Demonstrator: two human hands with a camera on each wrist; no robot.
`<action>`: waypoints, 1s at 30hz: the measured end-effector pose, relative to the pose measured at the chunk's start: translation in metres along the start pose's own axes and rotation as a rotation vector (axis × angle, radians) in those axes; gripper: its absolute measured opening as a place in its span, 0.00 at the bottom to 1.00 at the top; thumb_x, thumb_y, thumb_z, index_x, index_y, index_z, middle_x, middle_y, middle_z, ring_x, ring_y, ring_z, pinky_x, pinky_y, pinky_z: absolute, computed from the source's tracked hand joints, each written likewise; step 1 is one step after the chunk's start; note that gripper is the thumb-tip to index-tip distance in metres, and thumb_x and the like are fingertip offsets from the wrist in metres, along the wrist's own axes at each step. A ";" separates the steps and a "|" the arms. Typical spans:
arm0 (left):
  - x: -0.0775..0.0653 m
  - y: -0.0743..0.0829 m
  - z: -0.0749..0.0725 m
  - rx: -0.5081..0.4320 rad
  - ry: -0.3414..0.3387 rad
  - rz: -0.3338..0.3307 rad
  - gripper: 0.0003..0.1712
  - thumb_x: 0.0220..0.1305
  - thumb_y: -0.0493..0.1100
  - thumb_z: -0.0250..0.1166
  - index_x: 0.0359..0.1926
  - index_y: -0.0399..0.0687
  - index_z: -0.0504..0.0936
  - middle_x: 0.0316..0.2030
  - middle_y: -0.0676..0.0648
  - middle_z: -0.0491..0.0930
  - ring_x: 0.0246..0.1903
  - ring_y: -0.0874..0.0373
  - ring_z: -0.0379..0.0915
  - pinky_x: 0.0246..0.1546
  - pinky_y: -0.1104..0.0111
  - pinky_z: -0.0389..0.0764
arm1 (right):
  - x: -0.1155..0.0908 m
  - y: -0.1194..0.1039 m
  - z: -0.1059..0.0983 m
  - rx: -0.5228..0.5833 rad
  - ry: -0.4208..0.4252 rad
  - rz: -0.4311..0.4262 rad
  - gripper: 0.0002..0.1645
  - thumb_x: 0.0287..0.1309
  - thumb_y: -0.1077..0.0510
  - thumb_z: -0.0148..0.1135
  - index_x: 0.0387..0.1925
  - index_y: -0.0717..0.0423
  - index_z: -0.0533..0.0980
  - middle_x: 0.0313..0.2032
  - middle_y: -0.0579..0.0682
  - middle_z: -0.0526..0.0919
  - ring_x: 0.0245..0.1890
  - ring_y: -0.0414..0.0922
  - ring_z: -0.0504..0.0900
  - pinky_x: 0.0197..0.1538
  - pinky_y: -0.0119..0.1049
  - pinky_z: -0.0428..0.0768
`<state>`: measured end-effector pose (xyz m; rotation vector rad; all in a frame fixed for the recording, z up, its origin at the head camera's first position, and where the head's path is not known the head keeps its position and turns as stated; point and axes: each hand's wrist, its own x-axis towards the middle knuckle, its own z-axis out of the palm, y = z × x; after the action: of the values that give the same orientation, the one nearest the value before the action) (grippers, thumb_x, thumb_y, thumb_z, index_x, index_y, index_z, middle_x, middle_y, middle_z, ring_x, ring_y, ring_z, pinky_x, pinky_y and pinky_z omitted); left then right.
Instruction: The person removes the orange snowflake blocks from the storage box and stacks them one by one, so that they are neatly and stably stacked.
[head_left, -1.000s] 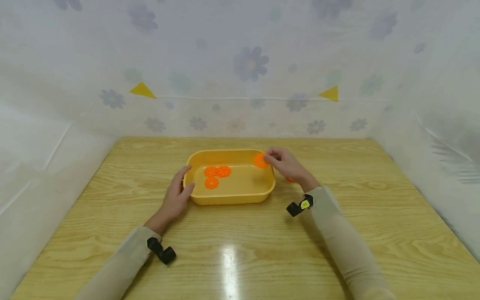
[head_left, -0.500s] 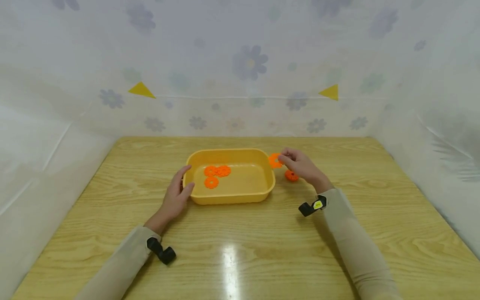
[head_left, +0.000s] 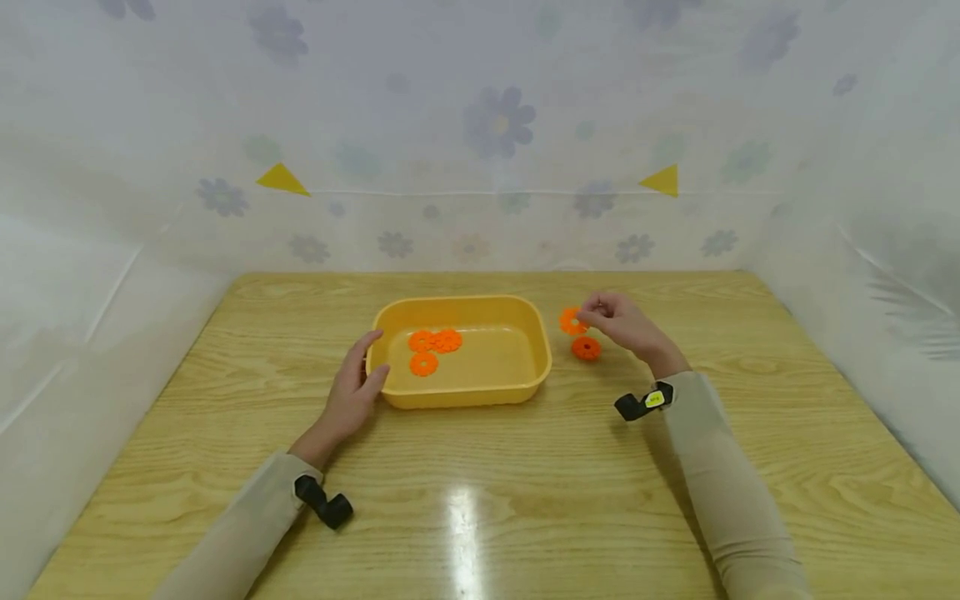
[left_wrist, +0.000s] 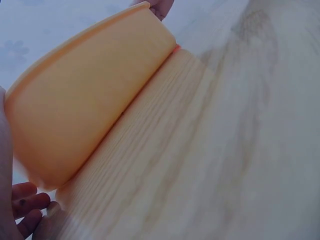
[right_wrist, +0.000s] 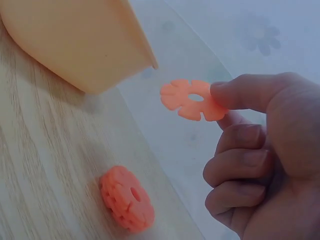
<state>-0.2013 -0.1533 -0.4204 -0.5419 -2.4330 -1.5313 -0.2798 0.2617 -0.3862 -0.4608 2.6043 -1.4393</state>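
In the head view, my left hand holds the left end of a yellow plastic tub, thumb and index finger at its rim. The left wrist view shows other fingers curled by the tub's lower corner. My right hand pinches an orange, slotted interlocking disc by its edge between thumb and index finger. Its remaining fingers are folded in. The pinched disc is in the air, right of the tub. A small stack of similar orange discs stands on the table just below it.
Inside the tub, toward its left, lie several orange discs, two of them overlapping. The wooden table ends at a pale flowered curtain at the back. Each wrist carries a small black camera.
My right hand, with the disc pinched, has moved right from over the tub's right end to above the disc stack, which now shows fully. My left hand has stayed on the tub.
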 end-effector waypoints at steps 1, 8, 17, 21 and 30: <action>0.000 0.000 0.000 0.001 0.000 -0.001 0.28 0.68 0.30 0.52 0.67 0.25 0.59 0.62 0.24 0.62 0.41 0.50 0.67 0.37 0.79 0.69 | 0.000 0.002 -0.001 -0.006 -0.001 0.008 0.14 0.68 0.55 0.55 0.40 0.65 0.73 0.25 0.51 0.72 0.25 0.43 0.63 0.33 0.37 0.65; 0.000 0.000 0.000 -0.003 -0.002 -0.006 0.28 0.68 0.30 0.52 0.67 0.25 0.59 0.62 0.24 0.62 0.43 0.49 0.67 0.37 0.79 0.70 | 0.001 0.018 -0.008 -0.057 -0.057 0.064 0.15 0.67 0.54 0.57 0.38 0.66 0.75 0.30 0.58 0.76 0.30 0.46 0.67 0.37 0.37 0.67; 0.000 0.000 -0.001 -0.016 -0.009 -0.001 0.29 0.68 0.30 0.52 0.67 0.25 0.58 0.62 0.23 0.61 0.45 0.45 0.68 0.38 0.79 0.70 | -0.002 0.031 -0.011 -0.084 -0.112 0.115 0.16 0.68 0.52 0.56 0.38 0.64 0.76 0.29 0.55 0.75 0.27 0.45 0.67 0.35 0.36 0.68; 0.000 -0.001 -0.001 -0.017 -0.010 0.004 0.29 0.68 0.30 0.52 0.67 0.25 0.58 0.62 0.23 0.61 0.45 0.43 0.68 0.38 0.79 0.70 | -0.001 0.036 -0.012 -0.092 -0.116 0.131 0.16 0.67 0.52 0.56 0.39 0.63 0.75 0.31 0.53 0.75 0.29 0.47 0.69 0.36 0.35 0.69; 0.001 -0.001 -0.001 0.002 -0.010 -0.003 0.29 0.68 0.31 0.52 0.67 0.26 0.59 0.63 0.24 0.62 0.44 0.47 0.67 0.39 0.79 0.68 | 0.001 0.042 -0.009 -0.145 -0.086 0.151 0.15 0.67 0.53 0.56 0.42 0.63 0.75 0.31 0.49 0.75 0.30 0.43 0.67 0.36 0.34 0.66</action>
<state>-0.2024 -0.1545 -0.4201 -0.5468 -2.4436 -1.5302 -0.2912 0.2893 -0.4164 -0.3260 2.6216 -1.1645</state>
